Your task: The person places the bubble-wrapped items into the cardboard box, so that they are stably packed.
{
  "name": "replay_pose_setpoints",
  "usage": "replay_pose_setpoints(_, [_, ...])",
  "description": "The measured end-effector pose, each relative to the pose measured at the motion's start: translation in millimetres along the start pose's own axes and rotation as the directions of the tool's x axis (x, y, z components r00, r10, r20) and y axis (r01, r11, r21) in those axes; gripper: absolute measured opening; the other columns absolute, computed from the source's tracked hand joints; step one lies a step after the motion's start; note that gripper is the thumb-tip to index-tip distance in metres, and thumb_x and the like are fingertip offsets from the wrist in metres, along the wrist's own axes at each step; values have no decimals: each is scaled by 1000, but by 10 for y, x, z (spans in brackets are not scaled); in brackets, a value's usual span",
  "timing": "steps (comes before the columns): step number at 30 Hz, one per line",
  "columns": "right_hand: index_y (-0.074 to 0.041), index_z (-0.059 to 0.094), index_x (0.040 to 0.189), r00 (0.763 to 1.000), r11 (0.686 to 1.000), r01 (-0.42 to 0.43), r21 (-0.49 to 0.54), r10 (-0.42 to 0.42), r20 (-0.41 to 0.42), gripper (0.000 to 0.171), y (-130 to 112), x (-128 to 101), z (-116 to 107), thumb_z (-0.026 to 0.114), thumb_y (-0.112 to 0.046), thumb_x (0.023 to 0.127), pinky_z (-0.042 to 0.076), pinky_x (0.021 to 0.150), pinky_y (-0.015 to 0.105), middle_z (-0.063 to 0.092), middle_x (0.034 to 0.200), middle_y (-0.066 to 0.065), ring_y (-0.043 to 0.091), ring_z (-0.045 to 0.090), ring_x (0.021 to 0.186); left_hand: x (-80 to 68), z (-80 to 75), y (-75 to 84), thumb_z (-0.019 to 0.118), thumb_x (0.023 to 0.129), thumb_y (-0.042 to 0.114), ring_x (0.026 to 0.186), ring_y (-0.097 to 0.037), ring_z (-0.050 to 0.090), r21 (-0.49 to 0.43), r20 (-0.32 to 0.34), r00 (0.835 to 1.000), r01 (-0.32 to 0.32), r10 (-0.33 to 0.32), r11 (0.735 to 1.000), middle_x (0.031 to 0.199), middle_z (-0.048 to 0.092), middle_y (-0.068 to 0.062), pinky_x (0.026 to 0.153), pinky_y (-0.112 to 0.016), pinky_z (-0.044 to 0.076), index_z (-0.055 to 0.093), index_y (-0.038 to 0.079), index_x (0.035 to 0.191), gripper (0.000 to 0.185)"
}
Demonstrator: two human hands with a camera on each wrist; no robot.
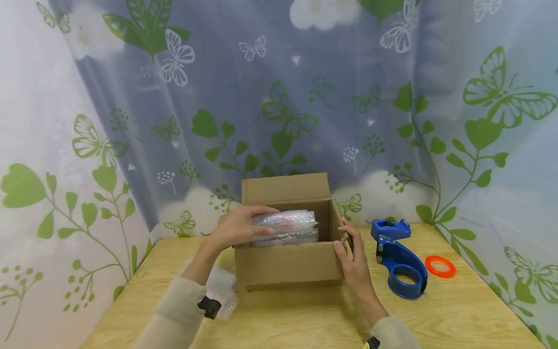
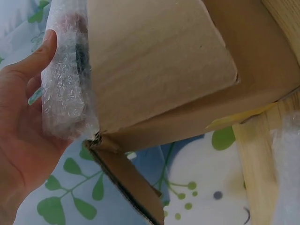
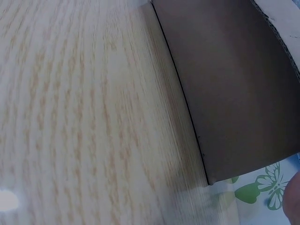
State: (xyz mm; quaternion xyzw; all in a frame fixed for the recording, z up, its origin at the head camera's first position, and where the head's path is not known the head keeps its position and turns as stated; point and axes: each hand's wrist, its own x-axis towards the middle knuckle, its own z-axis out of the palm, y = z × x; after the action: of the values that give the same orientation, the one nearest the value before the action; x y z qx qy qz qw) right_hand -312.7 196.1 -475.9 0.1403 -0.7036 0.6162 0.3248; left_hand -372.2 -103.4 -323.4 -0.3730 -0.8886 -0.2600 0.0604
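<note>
An open cardboard box point(image 1: 287, 265) stands mid-table, its back flap upright. My left hand point(image 1: 237, 227) grips a bubble-wrapped bundle point(image 1: 287, 227) and holds it inside the box's top, at the left side. In the left wrist view the bundle point(image 2: 65, 79) lies in my palm point(image 2: 23, 136) against the box wall point(image 2: 159, 61). My right hand point(image 1: 350, 254) holds the box's right front corner, thumb on the front face and fingers on the side. The right wrist view shows only the box side point(image 3: 234, 89) and table point(image 3: 84, 117).
A blue tape dispenser point(image 1: 398, 259) stands right of the box, with an orange ring point(image 1: 440, 266) beyond it. Another bubble-wrapped piece point(image 1: 220, 286) lies on the wooden table point(image 1: 457, 310) under my left forearm. A butterfly-print curtain point(image 1: 305, 97) hangs behind.
</note>
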Motion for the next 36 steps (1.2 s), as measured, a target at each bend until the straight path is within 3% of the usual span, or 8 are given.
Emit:
replay_pose_setpoints(7, [-8,51,141,999,999,-42,-13,42,20,33,-27,12,-24,56,-13,109,24,116,11,34,166,-4,23,29,154,60,78,-3,78,91,51,117,-24,68,35,-11,999,32,-31,999,144,64,1,96,-47,56,66,32,142,56])
replay_pose_setpoints(13, [-10,52,142,997,997,-69,-26,70,36,35,-45,35,-54,59,-17,108,26,115,11,35,166,-5,23,31,154,132,180,-46,79,93,40,131,-28,62,-63,5,1000,23,-23,998,145,64,-4,107,-50,51,66,23,142,54])
replay_pose_setpoints(15, [-9,52,142,996,997,-74,-31,75,39,36,-45,39,-58,60,-17,108,28,118,18,36,166,-5,22,32,154,156,219,-57,79,93,36,135,-30,58,-95,14,1000,23,-21,995,146,63,-6,109,-50,49,66,20,142,53])
replay_pose_setpoints(21, [-11,54,140,996,996,-80,-41,82,30,35,-63,46,-80,62,-18,106,28,123,55,37,165,-5,25,33,153,240,330,-73,80,93,34,135,-32,58,-99,28,1000,13,-10,995,144,63,-8,110,-50,48,67,18,140,52])
replay_pose_setpoints(24, [-10,55,139,996,995,-83,-56,85,22,35,-79,54,-83,63,-18,106,33,122,37,39,165,-5,26,34,152,276,377,-97,80,93,34,133,-31,59,-95,32,999,16,-13,995,143,65,-8,110,-50,49,67,17,140,51])
replay_pose_setpoints(28, [-9,56,138,996,993,-92,-72,93,5,35,-100,56,-82,64,-18,105,33,108,10,40,164,-5,24,36,152,314,436,-120,80,93,32,133,-32,59,-90,33,999,29,-26,996,142,65,-9,110,-50,49,68,17,139,51])
replay_pose_setpoints(36, [-6,55,139,996,994,-91,-58,91,4,36,-134,48,-60,64,-17,105,33,110,10,40,165,-3,25,36,152,353,511,-127,81,91,32,131,-31,61,-53,35,998,46,-44,998,139,67,-9,109,-49,49,69,16,138,51])
